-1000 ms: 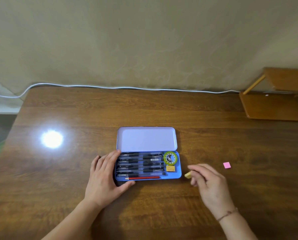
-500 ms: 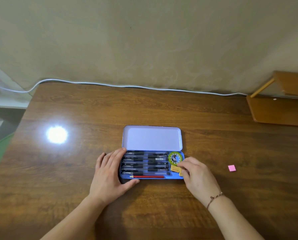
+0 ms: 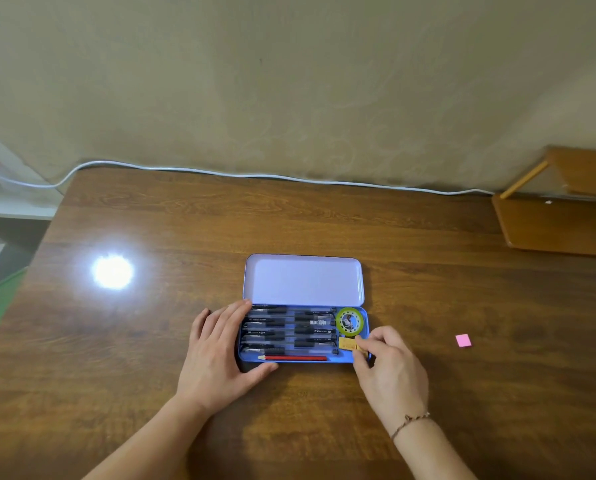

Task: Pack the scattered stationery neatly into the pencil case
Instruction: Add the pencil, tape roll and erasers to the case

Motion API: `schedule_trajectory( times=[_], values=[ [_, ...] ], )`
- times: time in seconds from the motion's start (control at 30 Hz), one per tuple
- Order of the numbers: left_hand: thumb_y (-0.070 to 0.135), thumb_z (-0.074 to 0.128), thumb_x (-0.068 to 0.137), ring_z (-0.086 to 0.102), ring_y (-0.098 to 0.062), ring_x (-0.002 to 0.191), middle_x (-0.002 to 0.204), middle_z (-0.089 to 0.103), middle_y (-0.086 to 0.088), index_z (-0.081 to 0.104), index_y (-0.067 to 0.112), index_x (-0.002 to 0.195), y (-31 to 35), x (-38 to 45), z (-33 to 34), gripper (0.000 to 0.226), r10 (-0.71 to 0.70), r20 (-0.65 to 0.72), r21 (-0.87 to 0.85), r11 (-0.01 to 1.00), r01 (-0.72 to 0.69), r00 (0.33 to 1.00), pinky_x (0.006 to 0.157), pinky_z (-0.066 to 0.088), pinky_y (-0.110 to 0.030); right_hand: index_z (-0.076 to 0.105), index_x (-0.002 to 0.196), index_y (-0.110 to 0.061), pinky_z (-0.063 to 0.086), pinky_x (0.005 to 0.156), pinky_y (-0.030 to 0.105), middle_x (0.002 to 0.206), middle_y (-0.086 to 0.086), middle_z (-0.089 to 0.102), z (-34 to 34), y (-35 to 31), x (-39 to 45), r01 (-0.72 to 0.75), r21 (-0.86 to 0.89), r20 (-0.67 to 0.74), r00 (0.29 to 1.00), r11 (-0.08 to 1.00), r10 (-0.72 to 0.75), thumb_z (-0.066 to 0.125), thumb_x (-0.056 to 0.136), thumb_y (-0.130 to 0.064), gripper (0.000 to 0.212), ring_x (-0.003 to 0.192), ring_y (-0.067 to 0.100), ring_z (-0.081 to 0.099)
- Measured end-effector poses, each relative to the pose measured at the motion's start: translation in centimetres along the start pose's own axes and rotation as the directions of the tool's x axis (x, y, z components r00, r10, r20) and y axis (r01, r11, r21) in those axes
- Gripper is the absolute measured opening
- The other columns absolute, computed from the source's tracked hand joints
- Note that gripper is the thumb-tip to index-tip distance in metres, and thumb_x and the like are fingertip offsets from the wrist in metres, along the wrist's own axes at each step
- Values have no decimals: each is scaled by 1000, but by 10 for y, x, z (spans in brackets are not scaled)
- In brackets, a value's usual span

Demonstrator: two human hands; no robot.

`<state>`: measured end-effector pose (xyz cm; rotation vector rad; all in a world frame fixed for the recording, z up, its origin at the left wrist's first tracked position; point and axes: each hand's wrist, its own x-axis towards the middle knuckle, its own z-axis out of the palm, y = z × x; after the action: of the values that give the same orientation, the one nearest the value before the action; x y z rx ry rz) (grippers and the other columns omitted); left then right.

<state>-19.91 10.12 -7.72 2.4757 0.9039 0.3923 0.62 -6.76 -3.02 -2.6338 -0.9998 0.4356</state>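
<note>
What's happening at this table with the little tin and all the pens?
A person is packing stationery into an open blue metal pencil case. The left hand rests flat against the case's left end, steadying it. The right hand pinches a small yellow eraser at the case's right end, beside another yellow eraser. Black pens, a red pencil and a green tape roll already lie inside. A small pink square eraser remains on the wooden table.

- Left hand [image 3: 220, 355]: bare, no rings or watch; forearm bare, no sleeve in view.
- Right hand [image 3: 390, 368]: bare; forearm unsleeved.
- Bracelet [image 3: 409, 421]: thin brown cord with small beads, on right wrist.
</note>
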Motion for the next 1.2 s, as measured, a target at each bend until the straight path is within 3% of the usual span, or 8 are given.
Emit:
schedule_trajectory(
  times=[0.13,0.33,0.43,0.57,0.67,0.83,1.0,1.2],
  values=[
    [78,60,71,46,-15,130,145,47,6,41,19,143,0,0,0,95,2,1,3,1000,-2,1000,118,21,-47,70,94,-24,49,52,18,97,-14,56,3,-6,1,-85,85,-33,996,993,88,69,81,-23,12,71,5,56],
    [78,60,71,47,-14,130,143,48,6,41,19,142,1,0,0,95,-3,-6,-9,1000,3,1000,117,23,-48,58,76,-25,39,53,8,86,-13,54,13,-3,-5,-8,255,-117,992,967,40,71,78,-16,16,67,2,55],
    [77,62,70,47,-14,130,143,48,6,40,20,143,1,0,-1,95,-9,-2,-16,1000,9,1000,116,24,-49,66,85,-27,49,68,23,91,-12,59,-2,19,-1,36,266,-266,963,963,37,70,80,-26,7,76,6,58],
    [77,63,70,46,-14,131,144,47,7,39,21,144,-1,0,-1,96,-10,1,-16,1000,10,1000,117,22,-48,65,117,-16,37,99,39,130,12,47,-29,91,19,-296,-35,-234,931,955,280,72,79,-27,39,116,37,44],
    [78,61,70,45,-14,131,145,47,6,40,21,144,-1,0,-1,95,-11,8,-13,1000,12,1000,117,22,-47,64,119,-11,45,94,41,126,15,51,-39,115,20,-365,-33,-65,930,930,362,69,83,-21,38,112,34,51],
    [78,60,70,45,-13,131,145,47,7,40,22,143,1,0,-1,94,-14,3,-14,1000,14,1000,117,22,-47,70,100,-16,52,76,23,94,-2,70,-36,94,3,-218,201,-88,967,955,239,63,87,-10,16,80,16,67],
    [78,61,70,44,-13,132,146,45,8,40,22,144,0,-1,0,95,-20,10,-6,1000,20,1000,118,21,-47,70,94,-16,58,70,24,78,3,76,-20,30,-13,-244,766,93,957,595,274,63,87,-2,17,74,16,73],
    [75,65,69,45,-15,130,145,46,7,40,21,143,2,0,-1,95,-11,1,-5,1000,11,1000,118,21,-46,73,90,-14,53,52,30,83,5,75,-7,-1,-15,-402,840,277,895,364,349,74,79,-5,15,71,26,73]
  ],
)
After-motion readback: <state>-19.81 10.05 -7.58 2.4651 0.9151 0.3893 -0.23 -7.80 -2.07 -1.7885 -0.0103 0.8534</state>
